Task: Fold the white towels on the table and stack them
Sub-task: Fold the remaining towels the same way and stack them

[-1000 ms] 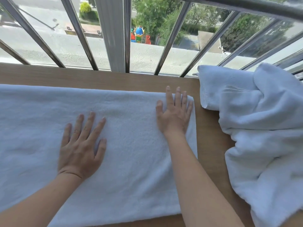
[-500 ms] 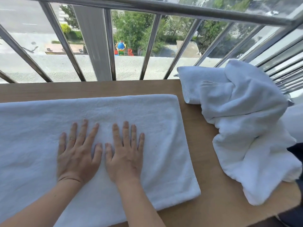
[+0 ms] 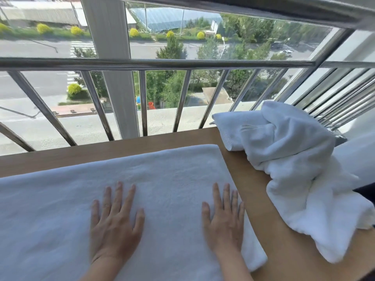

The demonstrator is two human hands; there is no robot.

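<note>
A white towel [image 3: 166,175] lies flat and folded along the wooden table [image 3: 251,169], running off the left edge of the view. My left hand [image 3: 115,222] presses flat on its middle with fingers spread. My right hand [image 3: 223,218] lies flat on the towel close to its right edge, fingers straight. A second white towel [image 3: 294,159] sits crumpled in a heap on the right part of the table, apart from both hands.
A metal railing [image 3: 142,63] with slanted bars stands right behind the table's far edge, with a white window post [image 3: 113,78] in it. Street and trees lie far below. A dark object [image 3: 367,191] shows at the right edge behind the heap.
My right hand has slid right across the flat towel, from beside my left hand to near the right edge. The view has tilted up, showing more railing.
</note>
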